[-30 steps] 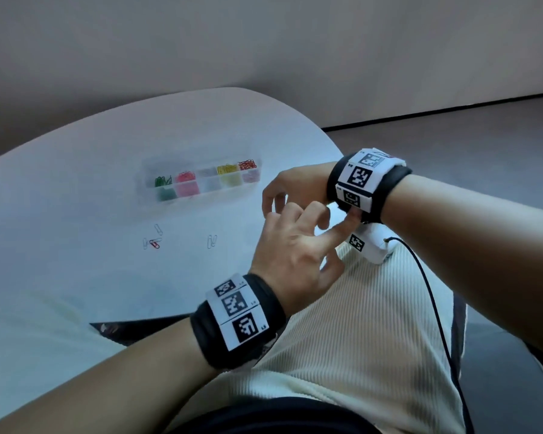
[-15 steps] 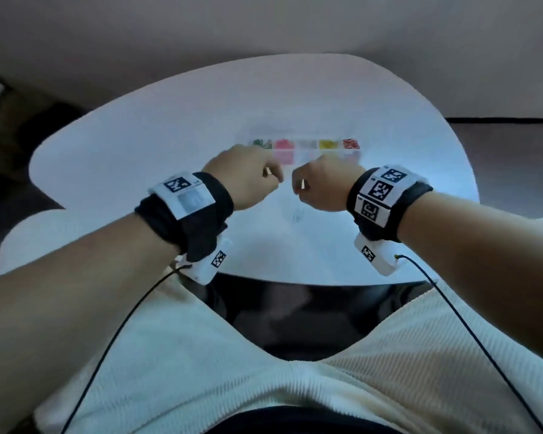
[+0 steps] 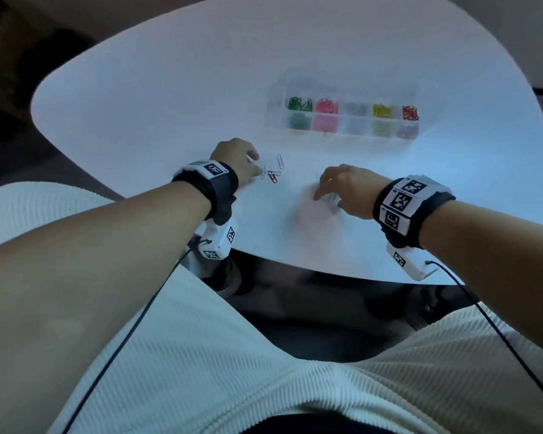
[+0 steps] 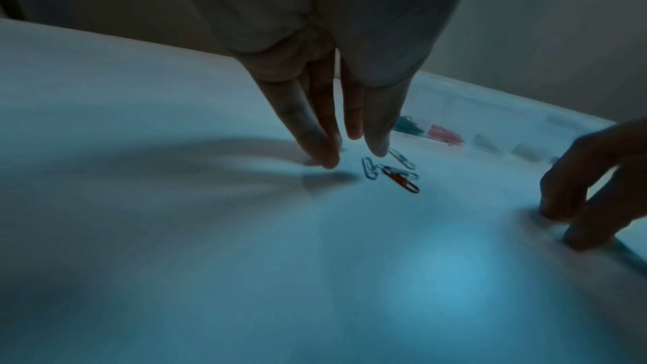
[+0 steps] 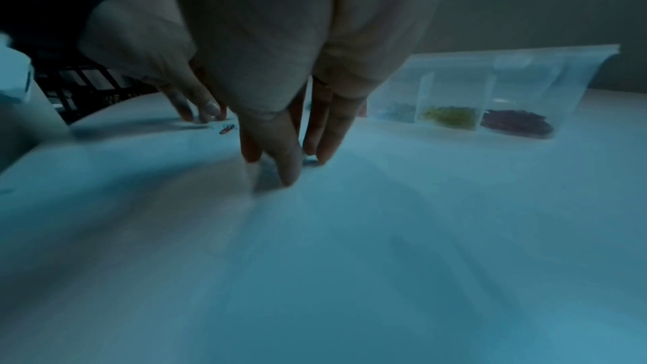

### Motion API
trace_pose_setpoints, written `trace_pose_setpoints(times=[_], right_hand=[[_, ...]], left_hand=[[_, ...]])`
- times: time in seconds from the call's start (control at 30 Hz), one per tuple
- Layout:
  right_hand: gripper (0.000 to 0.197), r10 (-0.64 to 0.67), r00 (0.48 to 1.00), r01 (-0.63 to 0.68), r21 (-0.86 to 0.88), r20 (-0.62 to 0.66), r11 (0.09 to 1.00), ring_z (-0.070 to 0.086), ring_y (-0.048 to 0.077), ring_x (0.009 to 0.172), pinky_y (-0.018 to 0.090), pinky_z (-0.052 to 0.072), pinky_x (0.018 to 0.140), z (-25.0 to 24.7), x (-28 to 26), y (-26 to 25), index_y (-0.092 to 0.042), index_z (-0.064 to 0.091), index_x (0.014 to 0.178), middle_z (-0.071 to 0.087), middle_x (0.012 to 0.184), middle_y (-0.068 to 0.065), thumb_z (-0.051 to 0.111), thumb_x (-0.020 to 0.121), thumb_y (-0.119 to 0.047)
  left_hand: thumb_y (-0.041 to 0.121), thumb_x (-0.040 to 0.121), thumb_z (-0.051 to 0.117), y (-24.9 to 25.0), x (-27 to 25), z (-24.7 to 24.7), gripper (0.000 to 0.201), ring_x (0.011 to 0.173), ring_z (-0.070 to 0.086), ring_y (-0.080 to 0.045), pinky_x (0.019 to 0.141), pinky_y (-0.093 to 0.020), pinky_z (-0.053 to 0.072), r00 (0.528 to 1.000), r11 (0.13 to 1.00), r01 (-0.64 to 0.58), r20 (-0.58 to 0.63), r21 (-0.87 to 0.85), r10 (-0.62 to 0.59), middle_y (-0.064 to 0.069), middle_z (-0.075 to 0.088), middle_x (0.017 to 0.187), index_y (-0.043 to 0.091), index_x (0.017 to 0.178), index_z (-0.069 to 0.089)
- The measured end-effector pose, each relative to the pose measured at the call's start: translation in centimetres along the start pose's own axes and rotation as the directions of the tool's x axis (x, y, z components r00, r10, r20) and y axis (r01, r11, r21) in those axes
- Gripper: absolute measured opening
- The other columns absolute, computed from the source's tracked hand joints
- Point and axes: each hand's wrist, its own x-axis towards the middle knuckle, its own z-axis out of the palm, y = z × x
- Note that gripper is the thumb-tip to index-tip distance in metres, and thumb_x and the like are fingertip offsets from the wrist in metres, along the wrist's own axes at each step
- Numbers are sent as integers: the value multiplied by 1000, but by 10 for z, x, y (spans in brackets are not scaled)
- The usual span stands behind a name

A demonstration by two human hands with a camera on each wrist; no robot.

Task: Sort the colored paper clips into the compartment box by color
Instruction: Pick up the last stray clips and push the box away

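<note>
The clear compartment box [image 3: 342,128] stands on the white table with green, pink, pale, yellow and red clips in separate cells. A red clip [image 3: 273,178] and three pale clips [image 3: 280,161] lie loose in front of it. My left hand [image 3: 254,166] reaches down with straight fingers, its fingertips [image 4: 329,159] on the table just left of the red clip [image 4: 402,183] and holding nothing. My right hand [image 3: 325,195] sits further right, its fingertips [image 5: 287,173] pressing the table; something pale and blurred lies under them.
The white table [image 3: 170,120] has a curved near edge close to my wrists and extends well left of and beyond the box [image 5: 490,98]. Cables run from both wrist cameras across my lap. Dark floor lies beyond the table's left edge.
Both hands were raised as loose fists close together half a second ago. They have since dropped to the table and spread apart, the left to the loose clips, the right to the right of them.
</note>
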Motion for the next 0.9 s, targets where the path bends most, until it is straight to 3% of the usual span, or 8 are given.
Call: trace_pose_setpoints(times=[0.13, 0.27, 0.37, 0.53, 0.67, 0.73, 0.8, 0.9], right_hand=[[39, 17, 997, -15, 25, -70, 1000, 61, 28, 104, 34, 49, 87, 11, -1, 14, -19, 68, 120, 65, 114, 6, 58, 90, 2], [21, 121, 979, -107, 96, -161, 990, 64, 31, 93, 35, 51, 80, 17, -6, 16, -13, 74, 107, 71, 100, 9, 59, 93, -11], [13, 212, 967, -212, 15, -137, 977, 56, 32, 70, 32, 46, 62, 16, -5, 8, -7, 67, 84, 61, 73, 11, 54, 87, -9], [7, 335, 938, -341, -57, -91, 938, 51, 29, 65, 29, 40, 56, 16, 3, -3, -6, 56, 82, 55, 74, 10, 54, 77, -3], [3, 370, 921, -377, -39, -126, 925, 50, 29, 63, 30, 40, 56, 19, 4, -2, -4, 52, 79, 51, 68, 11, 53, 78, -2], [3, 421, 893, -413, 84, -157, 907, 52, 30, 67, 31, 45, 60, 20, 3, 1, -7, 57, 82, 57, 75, 11, 57, 80, -9], [5, 513, 843, -441, 339, -162, 831, 57, 26, 72, 27, 46, 62, 15, -1, 4, -12, 64, 82, 61, 78, 7, 63, 81, -16], [8, 595, 803, -372, 757, -28, 538, 67, 17, 62, 24, 55, 59, 6, -4, 6, -7, 72, 81, 69, 72, 6, 65, 83, -11]], left_hand=[[10, 79, 62, 13, 5, 8, 20, 99, 64, -24, 82, -27, 50, 993, 985, -118, 13, 124, 117, -2, 71, 102, 19, 94, 73], [6, 83, 62, 15, 10, 9, 24, 100, 63, -26, 81, -27, 50, 992, 977, -127, 18, 170, 125, -7, 69, 109, 13, 104, 71], [4, 82, 61, 17, 9, 11, 24, 100, 62, -29, 82, -32, 52, 993, 971, -120, 31, 209, 116, -9, 67, 110, 12, 104, 67], [9, 80, 63, 13, 6, 15, 23, 96, 60, -28, 72, -28, 46, 999, 985, -45, 11, 166, 44, -6, 63, 110, 14, 102, 62], [12, 77, 68, 9, 4, 12, 9, 91, 64, -24, 67, -25, 44, 999, 1000, 22, -26, 11, -22, -4, 70, 99, 18, 84, 67], [11, 76, 66, 7, 5, 9, 6, 84, 65, -23, 66, -25, 46, 998, 996, 29, -58, -89, -34, -3, 70, 87, 16, 75, 68], [9, 77, 60, 6, 4, 4, 16, 76, 61, -20, 64, -24, 47, 994, 984, 31, -99, -173, -49, 3, 65, 71, 19, 64, 61], [9, 77, 58, 5, 1, 1, 17, 72, 64, -19, 67, -27, 54, 990, 941, 52, -108, -335, -93, 2, 65, 67, 19, 63, 58]])
